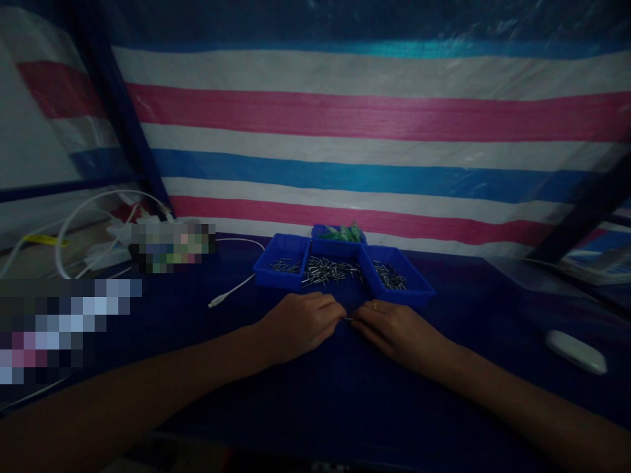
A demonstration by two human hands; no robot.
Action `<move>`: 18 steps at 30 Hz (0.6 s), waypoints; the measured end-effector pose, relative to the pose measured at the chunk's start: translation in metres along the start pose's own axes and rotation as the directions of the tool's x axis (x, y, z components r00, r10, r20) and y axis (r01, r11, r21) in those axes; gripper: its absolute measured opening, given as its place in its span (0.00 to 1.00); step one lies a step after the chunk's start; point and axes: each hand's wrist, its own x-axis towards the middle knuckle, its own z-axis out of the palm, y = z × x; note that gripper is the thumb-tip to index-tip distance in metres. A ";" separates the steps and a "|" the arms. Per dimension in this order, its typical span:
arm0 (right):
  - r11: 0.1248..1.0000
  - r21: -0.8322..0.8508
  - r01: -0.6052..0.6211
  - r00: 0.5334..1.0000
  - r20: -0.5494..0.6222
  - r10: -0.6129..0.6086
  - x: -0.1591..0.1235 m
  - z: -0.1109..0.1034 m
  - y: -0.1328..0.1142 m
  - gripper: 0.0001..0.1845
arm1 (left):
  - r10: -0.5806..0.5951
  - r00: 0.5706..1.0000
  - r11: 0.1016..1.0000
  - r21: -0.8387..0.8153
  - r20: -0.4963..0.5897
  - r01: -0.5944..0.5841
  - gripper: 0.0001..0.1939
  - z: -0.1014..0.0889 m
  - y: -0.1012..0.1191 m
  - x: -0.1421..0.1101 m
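Observation:
My left hand [310,323] and my right hand [394,327] meet low over the blue table, fingers pinched together. Between their fingertips shows a short, thin, light metal pin [349,319]; its ends are hidden by the fingers. Just beyond the hands lies a loose pile of thin metal pins [331,269], too small and dark to tell their exact kind. A blue tray on the left [279,277] holds some similar pins. More lie in the blue tray on the right [419,286]. Behind the pile, a third blue tray [340,247] contains green and clear plastic packets [345,232].
A white cable [231,293] curls across the table [315,401] left of the trays. White cords and clutter [111,243] crowd the back left. On the right rests a white rounded object [576,352]. A striped plastic sheet [374,118] hangs behind, between dark frame posts [123,112].

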 end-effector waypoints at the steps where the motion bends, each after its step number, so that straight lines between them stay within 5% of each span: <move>1: 1.000 0.002 -0.002 1.000 -0.002 0.002 0.000 -0.001 0.000 0.09 | -0.009 1.000 1.000 0.004 0.001 0.009 0.07 0.000 0.000 0.000; 12: 0.999 0.042 -0.019 0.998 -0.056 0.022 -0.001 0.001 0.002 0.11 | 0.016 0.996 1.000 -0.022 -0.086 -0.017 0.08 0.004 -0.004 0.001; 18: 0.999 0.030 0.035 0.999 -0.043 -0.033 -0.001 0.004 0.004 0.14 | 0.110 0.974 0.980 -0.144 -0.200 -0.140 0.09 0.005 -0.002 0.002</move>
